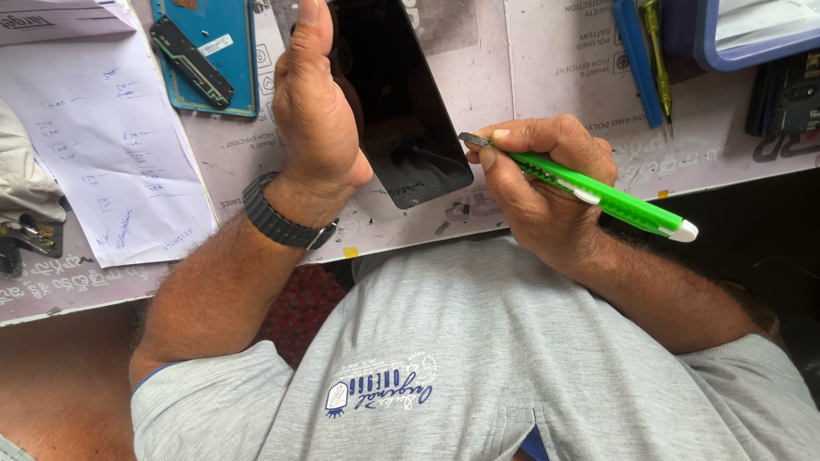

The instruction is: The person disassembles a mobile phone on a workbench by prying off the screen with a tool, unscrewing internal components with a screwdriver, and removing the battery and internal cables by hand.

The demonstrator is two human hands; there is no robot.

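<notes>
The person wears a grey short-sleeved T-shirt (478, 358) with a blue-and-white printed emblem (376, 395) at lower centre of the frame, and a black ridged wristwatch (278, 215) on the left wrist at centre left.

A blue phone back cover (207, 53) lies at the far left of the bench (547, 77), beside a handwritten paper sheet (111, 145). A blue tool (636, 61) and a green screwdriver (658, 58) rest near a blue tray (752, 34) at the right.
</notes>
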